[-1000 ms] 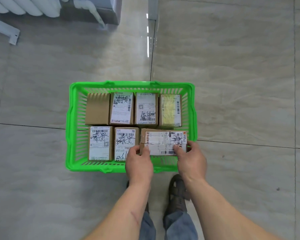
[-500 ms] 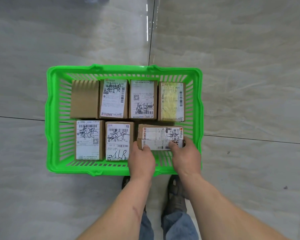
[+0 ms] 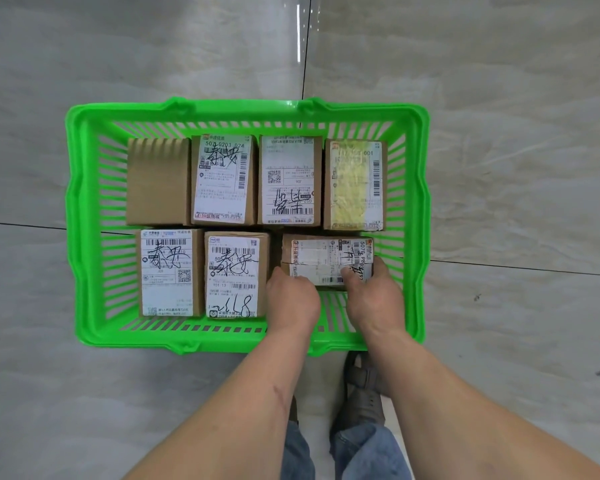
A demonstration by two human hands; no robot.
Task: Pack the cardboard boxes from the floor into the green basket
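A sideways cardboard box is gripped at its near corners by the left hand and right hand; it is held in the green basket's near-right corner. Six other boxes are packed alongside; the basket is set on tiled floor.

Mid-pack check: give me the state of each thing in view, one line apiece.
Green basket: on the floor, nearly full.
Back row of four boxes: lying flat, side by side.
Front two boxes: lying flat, labels up.
Seventh box: front right in basket, gripped by both hands.
Left hand: on the box.
Right hand: on the box.
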